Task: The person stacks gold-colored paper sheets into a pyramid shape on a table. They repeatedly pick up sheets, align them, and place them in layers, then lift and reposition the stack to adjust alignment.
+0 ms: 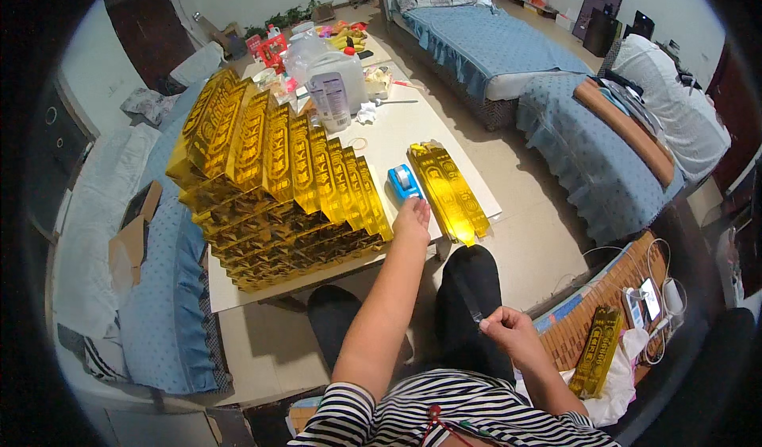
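My left hand [412, 219] reaches out over the table's near edge, right at the near end of a blue tape dispenser [403, 182]. Whether its fingers grip the dispenser cannot be made out. Close to my right knee, my right hand [509, 328] pinches a short strip of clear tape [474, 311] between thumb and fingertips. To the right of the dispenser lie flat gold foil-paper pieces [449, 191] with printed characters, jutting past the table edge. On the left rises a large stepped stack of folded gold paper pieces [280, 209].
On the white table [393, 119] stand a pump-type bottle [330, 101], a plastic jug [351, 72] and household clutter. Beside me at right, a woven-top bench [565, 334] holds another gold bundle [598, 352], cables and a phone [650, 298]. Blue-covered seats [595, 149] flank the table.
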The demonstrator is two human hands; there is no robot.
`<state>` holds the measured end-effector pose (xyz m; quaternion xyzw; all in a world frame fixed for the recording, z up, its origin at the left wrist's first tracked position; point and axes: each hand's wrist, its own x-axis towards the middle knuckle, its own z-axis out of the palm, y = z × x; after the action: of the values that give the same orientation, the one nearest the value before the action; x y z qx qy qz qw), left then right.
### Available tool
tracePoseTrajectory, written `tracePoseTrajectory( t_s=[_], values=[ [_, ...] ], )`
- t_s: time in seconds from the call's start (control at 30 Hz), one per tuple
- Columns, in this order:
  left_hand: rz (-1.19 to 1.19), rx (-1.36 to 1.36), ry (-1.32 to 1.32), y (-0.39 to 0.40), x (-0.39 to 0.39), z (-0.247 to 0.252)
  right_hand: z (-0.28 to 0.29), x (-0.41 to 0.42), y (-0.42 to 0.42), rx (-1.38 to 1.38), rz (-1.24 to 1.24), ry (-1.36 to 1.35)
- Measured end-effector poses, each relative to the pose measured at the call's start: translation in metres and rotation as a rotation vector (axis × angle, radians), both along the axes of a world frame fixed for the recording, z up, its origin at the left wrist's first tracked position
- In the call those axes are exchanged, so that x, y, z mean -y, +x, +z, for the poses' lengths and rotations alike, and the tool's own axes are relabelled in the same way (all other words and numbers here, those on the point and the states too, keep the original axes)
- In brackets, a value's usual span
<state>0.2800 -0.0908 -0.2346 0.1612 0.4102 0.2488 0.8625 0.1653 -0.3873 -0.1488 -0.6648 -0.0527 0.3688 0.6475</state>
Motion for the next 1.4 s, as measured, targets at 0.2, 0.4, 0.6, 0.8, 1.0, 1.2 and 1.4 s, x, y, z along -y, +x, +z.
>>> tracePoseTrajectory(
  t_s=[0.2, 0.4, 0.6, 0.8, 1.0, 1.2, 1.4],
  values=[
    [0.024, -0.011, -0.007, 0.003, 0.0, -0.007, -0.019, 0.004, 0.003, -0.02, 0.012, 0.012],
    [0.044, -0.013, 0.019, 0.005, 0.007, -0.016, -0.03, 0.005, 0.006, -0.056, 0.01, -0.009],
    [0.091, 0.04, 0.096, 0.014, 0.009, -0.04, -0.028, 0.007, 0.006, -0.058, -0.009, -0.149],
    [0.136, 0.12, 0.344, -0.009, 0.034, -0.009, -0.053, 0.016, 0.0, -0.036, 0.097, -0.129],
    [0.146, 0.396, 0.954, -0.114, 0.063, 0.123, -0.075, 0.002, -0.016, 0.132, 0.168, -0.104],
    [0.252, 0.411, 1.304, -0.209, 0.023, 0.182, -0.074, -0.067, -0.042, 0.432, 0.36, 0.117],
    [0.408, 0.341, 1.33, -0.284, -0.041, 0.204, -0.062, -0.147, -0.08, 0.304, 0.458, 0.265]
  ],
)
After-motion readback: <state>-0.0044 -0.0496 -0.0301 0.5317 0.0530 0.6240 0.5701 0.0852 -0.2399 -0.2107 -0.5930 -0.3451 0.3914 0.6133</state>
